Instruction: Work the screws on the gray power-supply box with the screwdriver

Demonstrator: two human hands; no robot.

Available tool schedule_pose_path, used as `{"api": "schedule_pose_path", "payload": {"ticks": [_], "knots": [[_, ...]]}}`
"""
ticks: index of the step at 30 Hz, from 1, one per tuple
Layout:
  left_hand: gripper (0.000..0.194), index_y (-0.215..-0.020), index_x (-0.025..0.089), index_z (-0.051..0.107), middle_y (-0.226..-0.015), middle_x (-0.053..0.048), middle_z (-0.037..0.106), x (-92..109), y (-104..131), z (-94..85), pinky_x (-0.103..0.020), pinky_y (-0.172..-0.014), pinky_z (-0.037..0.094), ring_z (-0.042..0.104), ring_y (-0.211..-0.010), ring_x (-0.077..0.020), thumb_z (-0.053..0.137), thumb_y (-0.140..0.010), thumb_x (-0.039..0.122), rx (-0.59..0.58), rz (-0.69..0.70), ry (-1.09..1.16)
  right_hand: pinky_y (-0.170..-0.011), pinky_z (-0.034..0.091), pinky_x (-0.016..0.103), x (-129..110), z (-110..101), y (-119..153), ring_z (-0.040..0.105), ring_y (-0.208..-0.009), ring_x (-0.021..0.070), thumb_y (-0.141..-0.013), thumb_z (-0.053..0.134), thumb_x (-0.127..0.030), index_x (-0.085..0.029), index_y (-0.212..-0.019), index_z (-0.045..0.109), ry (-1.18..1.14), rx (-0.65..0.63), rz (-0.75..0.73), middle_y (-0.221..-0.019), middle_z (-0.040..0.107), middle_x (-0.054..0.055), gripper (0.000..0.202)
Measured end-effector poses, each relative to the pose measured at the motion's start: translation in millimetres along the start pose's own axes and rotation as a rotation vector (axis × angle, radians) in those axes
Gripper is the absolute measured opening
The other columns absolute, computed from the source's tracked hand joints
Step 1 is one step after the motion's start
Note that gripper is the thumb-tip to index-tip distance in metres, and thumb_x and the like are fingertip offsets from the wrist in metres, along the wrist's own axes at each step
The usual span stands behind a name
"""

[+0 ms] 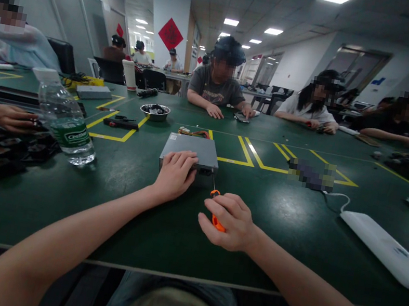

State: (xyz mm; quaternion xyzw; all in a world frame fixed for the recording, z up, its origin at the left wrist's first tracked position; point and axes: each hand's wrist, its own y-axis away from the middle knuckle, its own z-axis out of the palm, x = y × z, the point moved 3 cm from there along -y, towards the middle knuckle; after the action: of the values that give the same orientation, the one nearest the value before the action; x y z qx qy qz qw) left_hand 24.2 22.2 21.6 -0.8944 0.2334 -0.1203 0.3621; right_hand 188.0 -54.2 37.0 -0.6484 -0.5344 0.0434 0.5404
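A grey metal computer power supply (190,145) lies on the green table in front of me. My left hand (176,174) grips its near left part, with the fingers over the top and the thumb side against the near face. In my right hand (230,221) is a screwdriver (218,222) with an orange and black handle. Its thin shaft points up and away, and the tip meets the near face by the right corner, beside a dark socket. Whether the tip sits in a screw is too small to tell. Coloured wires (194,133) emerge at the far side.
A tilted water bottle (71,124) stands left, near another person's hand (11,117) and black parts. Beyond are a metal bowl (155,111) of small pieces and a black tool (121,122). A white power bank-like device (385,248) with a cable lies right. Co-workers sit around.
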Motion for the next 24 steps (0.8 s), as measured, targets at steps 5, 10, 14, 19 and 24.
{"api": "schedule_pose_path", "payload": {"ticks": [5,10,14,19,24], "knots": [[0.025,-0.109,0.020,0.049,-0.122,-0.007,0.055,0,0,-0.4,-0.041,-0.094,0.030,0.047,-0.113,-0.0230,0.047,-0.085,0.023,-0.009,0.004,0.000,-0.071,0.055,0.032,15,-4,11,0.057,-0.090,0.0168,-0.076,0.054,-0.010,-0.020,-0.099,0.050,-0.135,0.069,0.136,-0.103,0.055,0.009,0.026],[0.026,-0.110,0.019,0.049,-0.123,-0.007,0.055,1,0,-0.2,-0.040,-0.094,0.030,0.047,-0.114,-0.0226,0.046,-0.085,0.022,-0.012,0.016,0.003,-0.076,0.056,0.033,21,-4,20,0.057,-0.104,0.0186,-0.076,0.054,-0.005,-0.021,-0.109,0.044,-0.260,0.099,0.216,-0.116,0.051,0.011,0.038],[0.026,-0.111,0.019,0.049,-0.123,-0.007,0.055,0,0,0.4,-0.040,-0.094,0.030,0.046,-0.115,-0.0228,0.046,-0.085,0.022,-0.010,0.018,-0.001,-0.079,0.056,0.037,18,-5,10,0.056,-0.102,0.0196,-0.079,0.051,-0.010,-0.021,-0.097,0.050,-0.161,0.026,0.165,-0.103,0.054,0.007,0.021],[0.028,-0.112,0.019,0.048,-0.124,-0.007,0.054,0,1,0.8,-0.041,-0.094,0.030,0.046,-0.116,-0.0233,0.047,-0.084,0.022,-0.017,0.028,-0.005,-0.065,0.055,0.028,16,-11,-2,0.054,-0.082,0.0161,-0.070,0.068,-0.018,-0.024,-0.086,0.057,0.053,0.130,0.226,-0.090,0.052,0.003,0.020],[0.029,-0.112,0.020,0.048,-0.124,-0.008,0.054,0,1,0.5,-0.041,-0.094,0.030,0.045,-0.116,-0.0235,0.046,-0.084,0.021,-0.020,0.022,0.004,-0.067,0.055,0.026,16,-9,0,0.056,-0.087,0.0151,-0.073,0.061,-0.011,-0.022,-0.093,0.056,-0.143,0.163,0.276,-0.095,0.051,0.004,0.023]]}}
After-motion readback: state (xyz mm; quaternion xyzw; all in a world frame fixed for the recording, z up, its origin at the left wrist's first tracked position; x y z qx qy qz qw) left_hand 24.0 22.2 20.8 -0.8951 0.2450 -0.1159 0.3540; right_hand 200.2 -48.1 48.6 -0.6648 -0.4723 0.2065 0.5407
